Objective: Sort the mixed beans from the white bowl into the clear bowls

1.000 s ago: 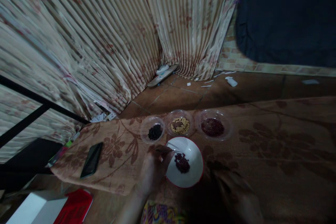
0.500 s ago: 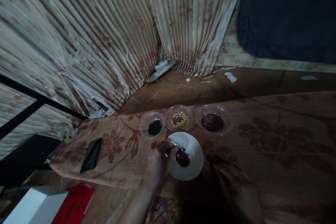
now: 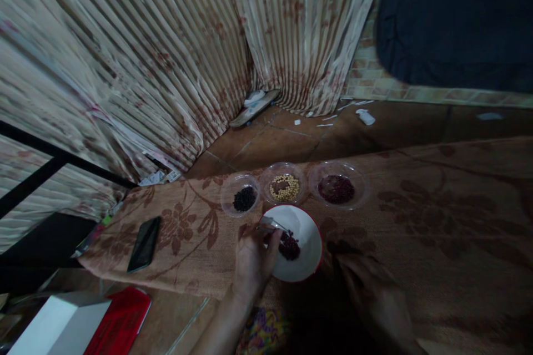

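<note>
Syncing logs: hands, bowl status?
Left hand holding thin silvery tool over round white bowl. Right hand shadowed, beside it. Dark red beans inside. Clear round plastic dishes beyond.

Bare left grip (image 3: 254, 258) and forearm (image 3: 228, 315), shadowed right grip (image 3: 370, 283), yellow-purple patterned clothing (image 3: 264, 327)

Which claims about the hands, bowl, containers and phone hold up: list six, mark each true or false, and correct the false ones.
1. The left hand holds a thin metal tool over the white bowl. True.
2. The middle container holds yellow beans. True.
3. Yellow beans fill the white bowl. False: it holds a dark red heap.
4. A dark phone lies on the patterned cloth, left of the bowl. True.
5. Both hands are inside the white bowl. False: the right hand is to its right, in shadow.
6. The white bowl has a blue rim. False: its rim is red.
</note>
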{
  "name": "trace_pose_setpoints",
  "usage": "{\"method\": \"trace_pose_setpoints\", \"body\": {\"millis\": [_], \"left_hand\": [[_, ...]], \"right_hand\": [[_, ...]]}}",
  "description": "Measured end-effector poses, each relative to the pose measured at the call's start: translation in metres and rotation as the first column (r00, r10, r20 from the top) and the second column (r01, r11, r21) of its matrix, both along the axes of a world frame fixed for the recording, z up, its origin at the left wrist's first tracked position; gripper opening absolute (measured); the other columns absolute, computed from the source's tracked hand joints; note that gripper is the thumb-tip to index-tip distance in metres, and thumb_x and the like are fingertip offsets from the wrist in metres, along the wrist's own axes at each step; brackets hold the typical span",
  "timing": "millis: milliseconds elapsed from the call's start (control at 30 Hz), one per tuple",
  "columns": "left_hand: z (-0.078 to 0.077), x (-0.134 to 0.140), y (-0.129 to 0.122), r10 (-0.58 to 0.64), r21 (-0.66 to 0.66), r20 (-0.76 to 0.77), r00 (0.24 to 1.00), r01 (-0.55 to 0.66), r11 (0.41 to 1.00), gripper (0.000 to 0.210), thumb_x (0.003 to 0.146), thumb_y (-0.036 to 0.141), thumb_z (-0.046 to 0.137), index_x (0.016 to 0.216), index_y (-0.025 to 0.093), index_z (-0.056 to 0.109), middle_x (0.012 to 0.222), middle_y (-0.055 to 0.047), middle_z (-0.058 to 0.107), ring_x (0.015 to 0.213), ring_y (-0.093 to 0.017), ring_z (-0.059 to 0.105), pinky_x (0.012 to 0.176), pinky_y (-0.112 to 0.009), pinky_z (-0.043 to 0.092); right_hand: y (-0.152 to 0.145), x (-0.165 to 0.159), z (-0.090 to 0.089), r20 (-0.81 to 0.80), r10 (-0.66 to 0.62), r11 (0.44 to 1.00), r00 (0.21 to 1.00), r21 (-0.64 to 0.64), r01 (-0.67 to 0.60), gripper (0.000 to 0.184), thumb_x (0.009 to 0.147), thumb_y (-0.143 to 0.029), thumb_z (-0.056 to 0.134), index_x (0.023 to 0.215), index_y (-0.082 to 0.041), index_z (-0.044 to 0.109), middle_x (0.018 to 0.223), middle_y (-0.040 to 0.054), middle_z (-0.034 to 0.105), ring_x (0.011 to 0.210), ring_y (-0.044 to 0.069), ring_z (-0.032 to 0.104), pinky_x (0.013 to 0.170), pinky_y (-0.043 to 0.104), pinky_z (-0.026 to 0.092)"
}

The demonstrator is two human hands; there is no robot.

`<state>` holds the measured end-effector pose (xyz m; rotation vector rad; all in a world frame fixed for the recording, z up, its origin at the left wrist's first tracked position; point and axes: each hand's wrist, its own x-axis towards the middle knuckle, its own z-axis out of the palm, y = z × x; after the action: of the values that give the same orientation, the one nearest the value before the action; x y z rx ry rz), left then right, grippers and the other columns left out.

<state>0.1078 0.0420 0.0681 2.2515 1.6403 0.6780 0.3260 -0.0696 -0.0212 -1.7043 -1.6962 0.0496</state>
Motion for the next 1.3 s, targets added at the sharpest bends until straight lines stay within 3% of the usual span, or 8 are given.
{"method": "trace_pose_setpoints", "body": {"millis": [400, 900, 1300], "left_hand": [[-0.0012, 0.0006, -0.0007, -0.017, 0.065, -0.014, 1.000, 0.018, 0.998, 0.012, 0.088, 0.029, 0.061, 0.082, 0.023, 0.070, 0.084, -0.001, 0.076, 0.074, -0.019, 0.069, 0.097, -0.043, 0.043], [-0.0021, 0.0010, 0.0009, 0.029, 0.021, 0.024, 0.999, -0.030, 0.999, 0.011, 0.086, 0.028, 0.061, 0.082, 0.023, 0.071, 0.084, -0.001, 0.076, 0.073, -0.018, 0.069, 0.104, -0.047, 0.037], [0.0042, 0.0016, 0.0034, -0.014, -0.013, -0.009, 1.000, 0.014, 1.000, 0.011, 0.087, 0.027, 0.060, 0.082, 0.023, 0.069, 0.083, 0.000, 0.075, 0.069, -0.016, 0.068, 0.108, -0.049, 0.029]], "right_hand": [[0.0017, -0.0014, 0.0024, -0.049, 0.008, 1.000, 0.999, 0.015, -0.007, 0.025, 0.096, -0.030, 0.047, 0.106, -0.024, 0.069, 0.097, 0.0028, 0.072, 0.088, 0.019, 0.066, 0.079, 0.032, 0.051], [0.0027, -0.0013, 0.0047, -0.040, 0.010, 1.000, 0.999, -0.007, -0.011, 0.025, 0.094, -0.028, 0.048, 0.104, -0.024, 0.071, 0.096, 0.0029, 0.073, 0.086, 0.018, 0.067, 0.078, 0.032, 0.052], [0.0001, -0.0019, 0.0037, -0.057, -0.001, 0.999, 0.998, -0.045, -0.001, 0.025, 0.094, -0.029, 0.049, 0.107, -0.025, 0.070, 0.099, 0.0035, 0.072, 0.089, 0.019, 0.066, 0.080, 0.033, 0.051]]}}
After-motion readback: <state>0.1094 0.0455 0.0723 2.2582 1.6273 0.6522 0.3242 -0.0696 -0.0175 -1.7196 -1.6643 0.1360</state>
